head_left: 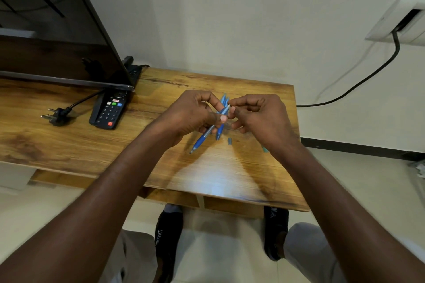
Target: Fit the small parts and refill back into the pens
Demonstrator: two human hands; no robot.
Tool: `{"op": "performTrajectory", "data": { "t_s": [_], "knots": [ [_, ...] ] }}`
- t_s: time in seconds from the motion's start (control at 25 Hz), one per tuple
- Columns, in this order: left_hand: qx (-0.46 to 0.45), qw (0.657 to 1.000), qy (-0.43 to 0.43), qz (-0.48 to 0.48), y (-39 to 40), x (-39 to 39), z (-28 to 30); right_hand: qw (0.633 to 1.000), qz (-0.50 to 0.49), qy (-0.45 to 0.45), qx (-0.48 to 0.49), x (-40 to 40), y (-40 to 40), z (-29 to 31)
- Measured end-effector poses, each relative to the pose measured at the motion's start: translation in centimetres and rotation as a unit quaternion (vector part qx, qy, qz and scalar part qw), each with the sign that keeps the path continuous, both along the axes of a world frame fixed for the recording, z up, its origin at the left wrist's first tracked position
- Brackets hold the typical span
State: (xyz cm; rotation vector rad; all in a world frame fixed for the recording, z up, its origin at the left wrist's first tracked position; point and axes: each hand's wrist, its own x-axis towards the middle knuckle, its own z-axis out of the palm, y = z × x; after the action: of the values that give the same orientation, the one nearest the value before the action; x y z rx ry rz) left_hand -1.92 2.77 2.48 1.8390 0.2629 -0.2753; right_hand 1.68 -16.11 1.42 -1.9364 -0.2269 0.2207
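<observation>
Both hands work mid-tabletop (69, 145), bare wood toward the near edge, right edge close. Left hand (193, 115) grips pen (202, 139), long axis diagonal, tip down-left at the wood. Right hand (257, 117) pinches its upper end. More pens (224, 101) behind, mostly hidden. Small blue piece (229, 141) just right, blurry.

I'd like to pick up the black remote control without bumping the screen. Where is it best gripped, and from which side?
Probably by its long side edges near the red-button end, coming from the table's front. The slim black remote control lies flat on the wooden table, its far end tucked under the dark screen, so only the near end is free.
</observation>
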Motion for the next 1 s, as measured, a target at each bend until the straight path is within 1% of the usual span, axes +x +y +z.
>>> {"op": "performTrajectory", "data": {
  "t_s": [0.08,0.12,0.2,0.28,0.36,0.4,0.48,0.56,0.68,0.88,0.96,1.0],
  "knots": [
    [0.0,1.0,0.007,-0.007,0.0,0.0,0.0,1.0,-0.03,0.001,0.008,0.1,0.0,-0.1],
    [0.004,1.0,0.011,-0.009,0.1,0.1,0.0,0.999,-0.05,-0.002,-0.004,0.3,-0.2,-0.2],
    [0.031,0.999,0.014,-0.009,0.0,0.1,-0.2,0.994,-0.073,-0.027,-0.082,0.6,-0.4,-1.0],
    [0.085,0.996,0.009,-0.007,0.0,0.0,-0.5,0.979,-0.05,-0.058,-0.19,0.5,-0.5,-1.8],
    [0.125,0.992,-0.001,-0.01,-0.2,0.0,-0.8,0.956,0.002,-0.084,-0.282,-0.2,0.0,-2.4],
    [0.133,0.991,-0.008,-0.013,-0.3,-0.1,-0.9,0.945,0.026,-0.093,-0.313,-0.5,0.3,-2.6],
    [0.132,0.991,-0.025,-0.015,-0.3,-0.1,-0.9,0.932,0.052,-0.097,-0.345,-0.9,0.7,-2.9],
    [0.124,0.991,-0.041,-0.019,-0.2,-0.1,-0.7,0.928,0.06,-0.089,-0.358,-1.0,0.9,-3.4],
    [0.108,0.992,-0.053,-0.027,-0.2,-0.1,-0.4,0.931,0.052,-0.081,-0.351,-1.1,1.2,-3.9],
    [0.084,0.995,-0.045,-0.025,-0.2,0.0,-0.4,0.928,0.063,-0.084,-0.358,-1.3,1.3,-3.9],
    [0.07,0.996,-0.05,-0.025,-0.2,-0.1,-0.3,0.938,0.054,-0.068,-0.337,-1.1,1.1,-3.5],
    [0.062,0.996,-0.051,-0.023,-0.2,0.0,-0.2,0.948,0.037,-0.053,-0.312,-0.8,1.0,-3.1]
  ]
}}
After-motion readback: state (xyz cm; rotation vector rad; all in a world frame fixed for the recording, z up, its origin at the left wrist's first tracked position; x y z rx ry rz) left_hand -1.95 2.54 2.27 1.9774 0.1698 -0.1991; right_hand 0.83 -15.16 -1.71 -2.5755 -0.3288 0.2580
